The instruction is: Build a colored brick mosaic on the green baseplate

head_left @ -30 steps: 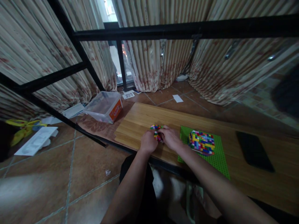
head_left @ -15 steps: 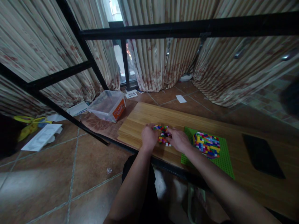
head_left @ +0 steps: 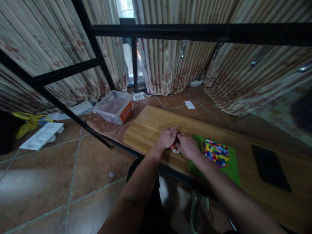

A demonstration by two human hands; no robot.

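Two bare hands: one left hand [head_left: 167, 138], one right hand [head_left: 187, 145]. Beneath them, several small toy bricks [head_left: 174, 149], too covered to count. Right of the right hand, one green studded baseplate [head_left: 233, 165] bearing one multicoloured brick block [head_left: 215, 152]; farther right, one black flat slab [head_left: 270, 167]. Beyond the left hand, leftward, one clear plastic tub [head_left: 109, 116]; farther left, one white moulded tray [head_left: 40, 136]. Ahead of both hands, one blank white slip [head_left: 189, 104] and one QR-code card [head_left: 138, 97].

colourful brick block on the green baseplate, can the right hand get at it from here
Likely yes: the right hand is just left of the colourful brick block, whose top looks uncovered, with nothing seen standing between them.
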